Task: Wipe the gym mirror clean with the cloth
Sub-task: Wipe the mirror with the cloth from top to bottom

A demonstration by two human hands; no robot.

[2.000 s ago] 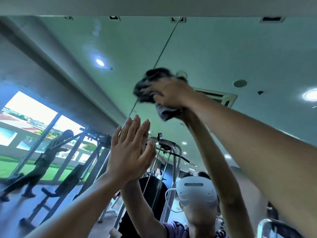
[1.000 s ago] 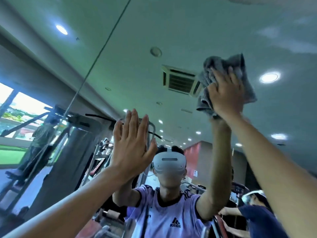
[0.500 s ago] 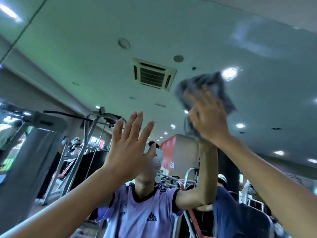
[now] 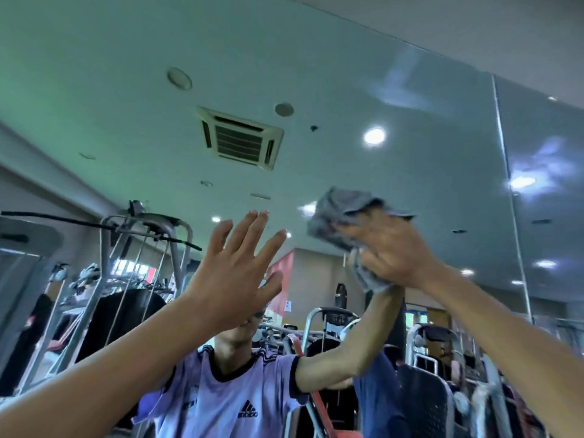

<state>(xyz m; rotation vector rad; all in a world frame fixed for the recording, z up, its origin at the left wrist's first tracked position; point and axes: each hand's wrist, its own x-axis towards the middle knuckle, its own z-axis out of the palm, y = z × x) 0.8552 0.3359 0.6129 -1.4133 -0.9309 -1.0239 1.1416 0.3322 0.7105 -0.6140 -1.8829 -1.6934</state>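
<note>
Cloth (image 4: 344,216) looks soft and light, a grey rag bunched into a loose wad, no stiffness to it. It sits right of centre on the mirror (image 4: 126,74), pinned to the glass under the right hand (image 4: 392,248), w/ folds poking out past the fingertips and a tail hanging below the palm. That hand's fingers lie fairly straight over the wad, pressing rather than wrapped round it, tho it's a bit blurred. Best hold, I'd say, is just that: flat palm on the middle of the wad so it won't slip out sideways. The loose tail could drag. Glass is hard, slick and breakable, so firm even pressure, no jabbing.

Left hand (image 4: 234,273) is up by the mirror, fingers straight and spread, holding nothing; prob. braced on the glass, can't tell for sure.

Count: 1 cloth, 2 hands, 2 mirror panels w/ one vertical seam (image 4: 505,172) between them, and approx. 2 hazy smear patches (image 4: 401,83) up top right, well above the cloth.
</note>
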